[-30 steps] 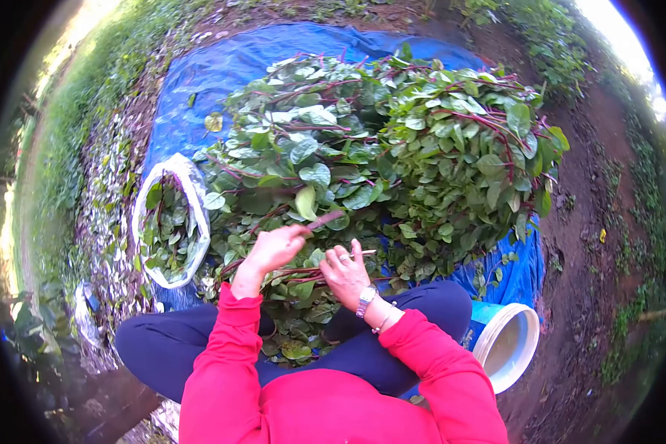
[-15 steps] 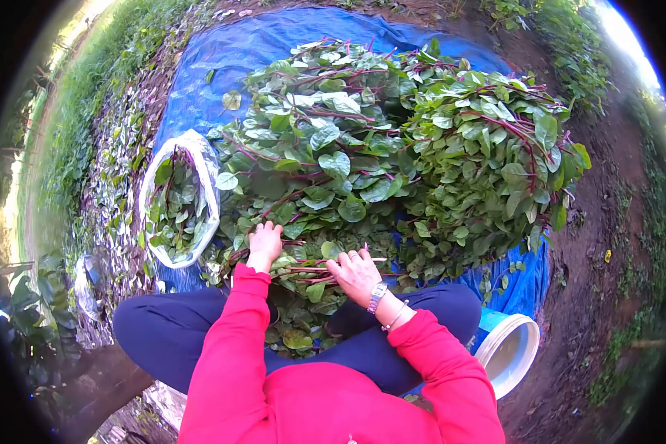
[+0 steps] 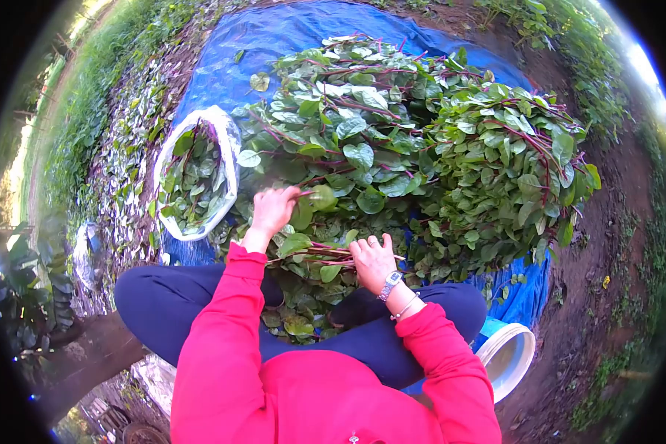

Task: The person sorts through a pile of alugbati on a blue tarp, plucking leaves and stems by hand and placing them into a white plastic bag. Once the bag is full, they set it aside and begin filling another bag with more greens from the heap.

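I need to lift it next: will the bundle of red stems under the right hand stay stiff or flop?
Likely floppy: the bundle of red stems is thin and long, gripped by the right hand at one end. Probably light, being mostly broad leaves. It may shed pieces; the left hand holds a single leafy stem separately.

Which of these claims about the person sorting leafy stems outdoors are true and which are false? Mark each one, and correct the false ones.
1. The left hand grips a leafy stem. True.
2. The sack is empty. False: it holds green leaves.
3. The right hand holds a bundle of stems. True.
4. The pile of leaves lies on a red sheet. False: the sheet is blue.
5. The bucket stands at the person's left. False: it is on the person's right.
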Available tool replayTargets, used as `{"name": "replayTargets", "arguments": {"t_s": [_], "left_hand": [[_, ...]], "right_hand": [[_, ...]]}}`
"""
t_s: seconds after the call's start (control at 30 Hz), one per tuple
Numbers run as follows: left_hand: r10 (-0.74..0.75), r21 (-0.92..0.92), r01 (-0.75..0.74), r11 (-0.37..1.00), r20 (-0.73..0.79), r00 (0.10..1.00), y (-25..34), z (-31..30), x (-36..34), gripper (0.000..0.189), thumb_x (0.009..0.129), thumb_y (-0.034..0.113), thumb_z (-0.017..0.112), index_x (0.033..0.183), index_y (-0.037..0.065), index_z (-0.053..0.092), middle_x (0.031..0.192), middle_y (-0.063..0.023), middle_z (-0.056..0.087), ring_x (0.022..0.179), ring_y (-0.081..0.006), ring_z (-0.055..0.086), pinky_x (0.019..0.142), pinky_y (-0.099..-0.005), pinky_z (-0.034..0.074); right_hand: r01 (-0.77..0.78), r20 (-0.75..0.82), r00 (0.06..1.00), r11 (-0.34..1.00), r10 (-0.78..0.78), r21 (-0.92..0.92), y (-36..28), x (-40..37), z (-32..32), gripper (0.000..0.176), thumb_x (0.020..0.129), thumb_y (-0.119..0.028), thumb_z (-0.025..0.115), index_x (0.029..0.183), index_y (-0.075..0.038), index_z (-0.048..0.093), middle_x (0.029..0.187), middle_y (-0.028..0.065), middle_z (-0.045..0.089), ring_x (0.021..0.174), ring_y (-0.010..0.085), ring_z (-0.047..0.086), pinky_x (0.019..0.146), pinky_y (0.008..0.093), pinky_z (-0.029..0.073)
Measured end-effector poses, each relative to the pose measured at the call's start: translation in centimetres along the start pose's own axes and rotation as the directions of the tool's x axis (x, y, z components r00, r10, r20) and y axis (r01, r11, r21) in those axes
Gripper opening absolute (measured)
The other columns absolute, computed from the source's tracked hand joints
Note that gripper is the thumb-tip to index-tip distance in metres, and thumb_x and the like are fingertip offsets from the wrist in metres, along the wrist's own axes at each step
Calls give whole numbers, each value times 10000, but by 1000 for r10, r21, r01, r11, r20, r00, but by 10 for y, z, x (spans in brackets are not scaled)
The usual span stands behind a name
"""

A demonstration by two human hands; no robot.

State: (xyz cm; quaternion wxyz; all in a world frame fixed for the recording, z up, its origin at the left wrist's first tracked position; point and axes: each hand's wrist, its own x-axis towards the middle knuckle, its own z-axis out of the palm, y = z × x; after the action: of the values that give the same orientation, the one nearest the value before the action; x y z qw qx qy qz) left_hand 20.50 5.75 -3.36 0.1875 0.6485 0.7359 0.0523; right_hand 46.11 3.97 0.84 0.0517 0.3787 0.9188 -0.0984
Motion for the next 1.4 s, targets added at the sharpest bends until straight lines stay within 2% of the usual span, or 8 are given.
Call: {"name": "replayTargets", "arguments": {"t_s": [0.17, 0.37, 0.57, 0.7, 0.83, 0.97, 1.23, 1.4], "left_hand": [[305, -37, -322, 946, -236, 923, 35, -4, 4, 220, 747, 146, 563, 952, 203, 615, 797, -40, 583, 812, -242, 573, 695, -392, 425], [292, 17, -330, 944, -508, 810, 61, -13, 1, 196, 722, 154, 575, 913, 179, 609, 806, -6, 574, 824, -202, 540, 685, -379, 399], [451, -239, -464, 853, -110, 886, 87, 4, -20, 164, 733, 178, 548, 858, 147, 649, 777, -52, 596, 796, -259, 566, 732, -385, 462], [522, -421, -451, 787, 64, 851, 81, -10, -14, 237, 739, 194, 570, 948, 114, 650, 903, -95, 615, 895, -291, 559, 813, -386, 451], [181, -425, -304, 853, -306, 935, 42, -57, -13, 168, 762, 159, 576, 888, 87, 661, 905, -96, 624, 892, -264, 568, 814, -349, 445], [-34, -573, -108, 812, -230, 973, 5, -78, -26, 180, 778, 146, 563, 917, 81, 657, 864, -100, 630, 811, -241, 613, 736, -309, 477], [370, -225, -461, 858, -352, 860, 39, -37, -34, 295, 775, 202, 620, 1062, 132, 608, 984, -119, 586, 917, -275, 563, 812, -353, 460], [328, -339, -322, 884, -41, 944, 35, -8, -34, 196, 808, 185, 573, 996, 146, 615, 885, -109, 563, 857, -301, 556, 763, -384, 455]], "right_hand": [[33, -135, 990, 996, -45, -87, -2, 3, 2, 122, 744, -129, 531, 865, -110, 536, 850, 44, 564, 950, 219, 516, 895, 518, 337], [47, -94, 994, 995, -54, -83, -7, 0, 5, 51, 750, -135, 516, 795, -113, 528, 833, 42, 559, 927, 222, 515, 903, 544, 326], [6, -457, 885, 985, -84, -171, -5, 8, -2, 130, 747, -129, 515, 852, -60, 546, 1143, 123, 456, 1186, 286, 373, 969, 585, 251], [-62, -169, 984, 995, 48, -81, 0, 7, 5, 229, 721, -96, 535, 935, -45, 473, 944, 122, 524, 950, 279, 521, 940, 467, 323], [-153, -220, 960, 983, 172, 101, 13, 6, 8, 320, 613, -81, 630, 882, -58, 459, 822, 111, 537, 814, 269, 541, 770, 385, 391], [-224, -180, 953, 967, 244, 124, 16, 6, 0, 369, 602, -117, 653, 912, -72, 458, 841, 92, 554, 812, 248, 568, 733, 373, 413], [-227, -201, 944, 957, 262, 179, 12, 7, -5, 366, 592, -100, 646, 903, -75, 454, 807, 99, 542, 783, 266, 564, 704, 383, 421], [-124, -219, 963, 978, 159, 166, 13, 3, -5, 430, 536, -53, 664, 918, -75, 466, 803, 108, 522, 775, 291, 536, 712, 381, 423]]}}
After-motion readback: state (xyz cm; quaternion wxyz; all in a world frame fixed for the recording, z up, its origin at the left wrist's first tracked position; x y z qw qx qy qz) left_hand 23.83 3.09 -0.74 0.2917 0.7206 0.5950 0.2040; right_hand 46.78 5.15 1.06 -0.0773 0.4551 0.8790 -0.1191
